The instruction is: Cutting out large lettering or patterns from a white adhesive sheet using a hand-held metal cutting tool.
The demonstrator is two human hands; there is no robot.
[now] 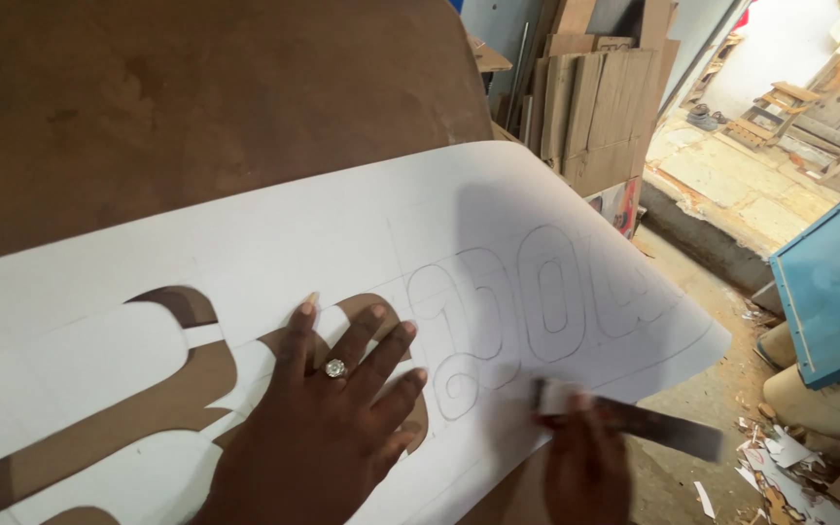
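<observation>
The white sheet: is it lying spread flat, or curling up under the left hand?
Spread flat: the white sheet lies across the brown board, pressed by the left hand; its far edge overhangs.

Both hands are bare, with no glove and no sleeve showing at either wrist. The left hand (328, 418) wears a ring (334, 368) with a round, pale, glinting stone in a silvery setting, and its nails are fairly long and unpainted. The right hand (587, 462), near the bottom edge, shows no jewellery.
</observation>
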